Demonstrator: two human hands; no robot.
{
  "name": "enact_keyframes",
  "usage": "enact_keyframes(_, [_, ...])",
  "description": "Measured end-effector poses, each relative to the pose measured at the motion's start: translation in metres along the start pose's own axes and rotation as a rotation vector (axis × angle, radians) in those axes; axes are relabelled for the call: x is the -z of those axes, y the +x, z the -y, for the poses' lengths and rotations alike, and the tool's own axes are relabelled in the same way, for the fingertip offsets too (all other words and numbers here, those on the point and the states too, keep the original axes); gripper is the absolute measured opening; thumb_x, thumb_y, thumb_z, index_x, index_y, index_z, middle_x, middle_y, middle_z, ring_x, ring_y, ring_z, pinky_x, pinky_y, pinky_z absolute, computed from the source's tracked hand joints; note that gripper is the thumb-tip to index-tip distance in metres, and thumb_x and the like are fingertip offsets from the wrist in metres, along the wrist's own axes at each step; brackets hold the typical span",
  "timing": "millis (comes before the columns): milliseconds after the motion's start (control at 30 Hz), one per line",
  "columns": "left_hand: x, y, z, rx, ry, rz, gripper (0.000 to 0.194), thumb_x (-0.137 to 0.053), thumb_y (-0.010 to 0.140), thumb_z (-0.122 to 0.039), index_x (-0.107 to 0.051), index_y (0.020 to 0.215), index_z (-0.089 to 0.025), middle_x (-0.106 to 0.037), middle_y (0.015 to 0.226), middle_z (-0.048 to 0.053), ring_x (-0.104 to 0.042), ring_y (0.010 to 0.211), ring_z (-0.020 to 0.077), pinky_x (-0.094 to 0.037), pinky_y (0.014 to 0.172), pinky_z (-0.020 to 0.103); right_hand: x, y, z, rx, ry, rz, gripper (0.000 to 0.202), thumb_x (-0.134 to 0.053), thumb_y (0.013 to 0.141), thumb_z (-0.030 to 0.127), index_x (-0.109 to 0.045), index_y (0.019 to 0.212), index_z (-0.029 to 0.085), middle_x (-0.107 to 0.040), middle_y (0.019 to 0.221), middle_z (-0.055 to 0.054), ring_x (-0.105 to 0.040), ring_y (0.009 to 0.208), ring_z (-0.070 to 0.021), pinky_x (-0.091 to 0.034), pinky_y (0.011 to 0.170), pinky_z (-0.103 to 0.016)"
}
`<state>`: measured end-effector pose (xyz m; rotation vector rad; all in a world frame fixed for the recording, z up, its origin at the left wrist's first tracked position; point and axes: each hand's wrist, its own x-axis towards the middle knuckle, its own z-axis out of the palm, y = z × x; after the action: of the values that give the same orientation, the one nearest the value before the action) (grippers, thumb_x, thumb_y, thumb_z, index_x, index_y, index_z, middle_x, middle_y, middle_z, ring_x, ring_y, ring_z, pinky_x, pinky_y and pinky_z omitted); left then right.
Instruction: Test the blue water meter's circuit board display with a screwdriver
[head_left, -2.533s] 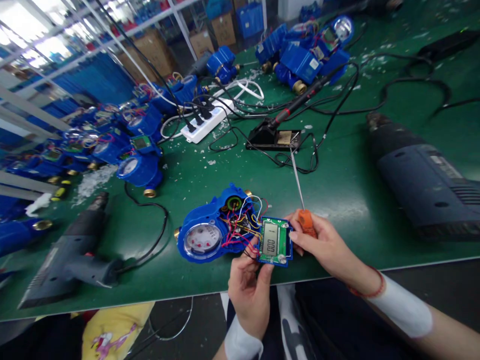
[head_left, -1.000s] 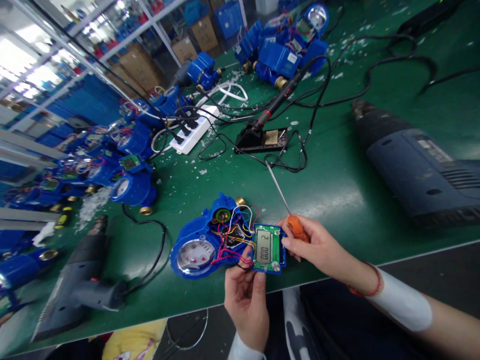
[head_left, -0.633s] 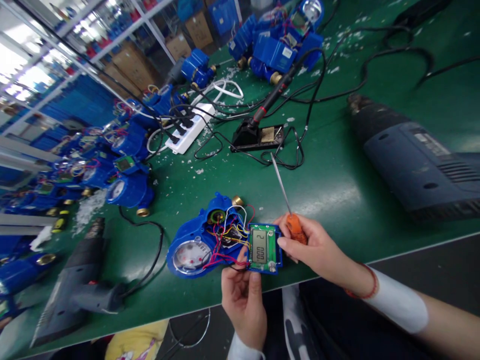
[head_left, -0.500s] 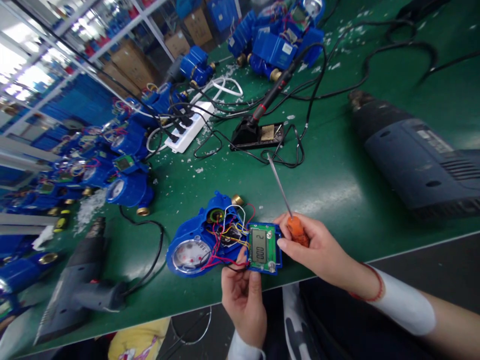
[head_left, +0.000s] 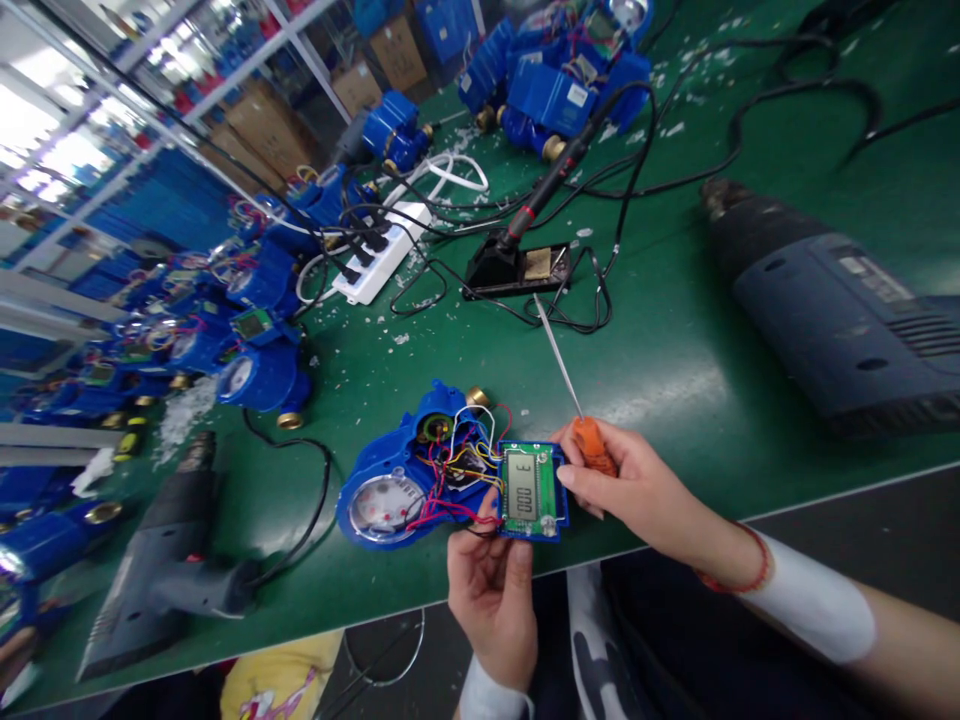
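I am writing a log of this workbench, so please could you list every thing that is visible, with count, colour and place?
circuit board: one, green with a grey display, at the near table edge, held by both hands.
open meter: one, blue, left of the board, joined to it by coloured wires.
screwdriver: one, orange handle, in the right hand, shaft pointing away.
soldering iron: one, black and red, on its black stand mid-table.
power strip: one, white, left of the stand.
other meters: many, blue, far left and far end.
drills: two, dark, right and near left.
table: one, green.
left hand: below the board.
right hand: right of the board.
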<state>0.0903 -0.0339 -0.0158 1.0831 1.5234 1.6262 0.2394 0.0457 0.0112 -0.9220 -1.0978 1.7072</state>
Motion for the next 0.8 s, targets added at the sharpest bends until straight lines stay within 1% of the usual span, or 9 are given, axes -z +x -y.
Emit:
enact_keyframes(100, [-0.004, 0.0, -0.003, -0.027, -0.009, -0.01, 0.022, -0.072, 0.075, -0.014, -0.06, 0.091, -0.022, -0.073, 0.097, 0.001, -0.072, 0.085, 0.0117, -0.056, 0.074, 0.015, 0.0, 0.0, -0.002, -0.041, 0.022, 0.017, 0.021, -0.053, 0.083, 0.027, -0.036, 0.071, 0.02, -0.037, 0.059, 0.007, -0.035, 0.048, -0.0068, -0.029, 0.045, -0.02])
enact_keyframes(267, [-0.007, 0.0, -0.003, -0.076, 0.007, -0.005, 0.023, -0.071, 0.076, -0.012, -0.059, 0.093, -0.022, -0.072, 0.102, 0.004, -0.07, 0.093, 0.0137, -0.056, 0.078, 0.018, 0.001, 0.0, -0.005, -0.07, 0.022, 0.04, 0.021, -0.052, 0.084, 0.029, -0.036, 0.074, 0.02, -0.037, 0.057, 0.008, -0.036, 0.047, -0.0066, -0.031, 0.045, -0.019])
enact_keyframes(367, [-0.007, 0.0, -0.002, -0.09, 0.018, -0.028, 0.028, -0.074, 0.072, -0.011, -0.058, 0.093, -0.022, -0.072, 0.097, 0.001, -0.071, 0.089, 0.012, -0.056, 0.077, 0.017, 0.001, 0.001, -0.006, -0.063, -0.016, 0.036, 0.02, -0.051, 0.084, 0.029, -0.036, 0.074, 0.021, -0.038, 0.059, 0.007, -0.036, 0.047, -0.0069, -0.031, 0.045, -0.02])
enact_keyframes(467, [-0.009, -0.002, -0.001, -0.077, 0.037, -0.069, 0.037, -0.078, 0.066, -0.009, -0.058, 0.095, -0.022, -0.07, 0.097, 0.0, -0.071, 0.081, 0.0093, -0.056, 0.073, 0.014, 0.002, -0.001, -0.004, -0.038, -0.098, 0.018, 0.013, -0.051, 0.083, 0.027, -0.042, 0.077, 0.02, -0.04, 0.065, 0.005, -0.037, 0.052, -0.0078, -0.032, 0.048, -0.021])
enact_keyframes(500, [-0.01, -0.002, -0.002, -0.074, 0.042, -0.077, 0.042, -0.079, 0.064, -0.009, -0.057, 0.097, -0.022, -0.07, 0.1, 0.001, -0.071, 0.083, 0.01, -0.056, 0.073, 0.015, 0.002, -0.002, -0.003, -0.029, -0.132, 0.015, 0.011, -0.052, 0.082, 0.025, -0.044, 0.079, 0.019, -0.041, 0.068, 0.005, -0.038, 0.056, -0.0084, -0.033, 0.05, -0.021])
enact_keyframes(567, [-0.014, -0.002, -0.002, -0.079, 0.043, -0.075, 0.052, -0.083, 0.059, -0.011, -0.055, 0.102, -0.023, -0.068, 0.11, 0.005, -0.069, 0.094, 0.014, -0.055, 0.077, 0.018, 0.002, -0.005, 0.0, -0.018, -0.2, 0.02, 0.008, -0.055, 0.082, 0.023, -0.048, 0.081, 0.019, -0.042, 0.071, 0.004, -0.039, 0.061, -0.0094, -0.033, 0.054, -0.022])
enact_keyframes(667, [-0.018, -0.001, -0.003, -0.086, 0.014, -0.04, 0.065, -0.087, 0.055, -0.015, -0.054, 0.111, -0.023, -0.062, 0.123, 0.01, -0.063, 0.11, 0.0198, -0.054, 0.086, 0.022, 0.001, -0.01, 0.004, -0.026, -0.258, 0.044, 0.014, -0.057, 0.083, 0.023, -0.046, 0.075, 0.019, -0.041, 0.066, 0.004, -0.036, 0.058, -0.0094, -0.031, 0.052, -0.022])
enact_keyframes(733, [-0.019, -0.001, -0.003, -0.064, -0.003, -0.02, 0.066, -0.085, 0.057, -0.013, -0.055, 0.114, -0.022, -0.059, 0.128, 0.011, -0.06, 0.115, 0.0215, -0.053, 0.089, 0.024, 0.0, -0.011, 0.007, -0.047, -0.259, 0.061, 0.017, -0.054, 0.086, 0.026, -0.044, 0.074, 0.02, -0.039, 0.062, 0.005, -0.036, 0.054, -0.0095, -0.032, 0.049, -0.022])
enact_keyframes(800, [-0.017, -0.001, -0.002, -0.029, -0.023, -0.016, 0.064, -0.084, 0.058, -0.01, -0.056, 0.115, -0.022, -0.056, 0.133, 0.011, -0.058, 0.118, 0.0228, -0.053, 0.091, 0.025, 0.003, -0.013, 0.01, -0.032, -0.297, 0.048, 0.014, -0.053, 0.088, 0.029, -0.047, 0.078, 0.02, -0.046, 0.066, 0.003, -0.045, 0.058, -0.0111, -0.038, 0.053, -0.023])
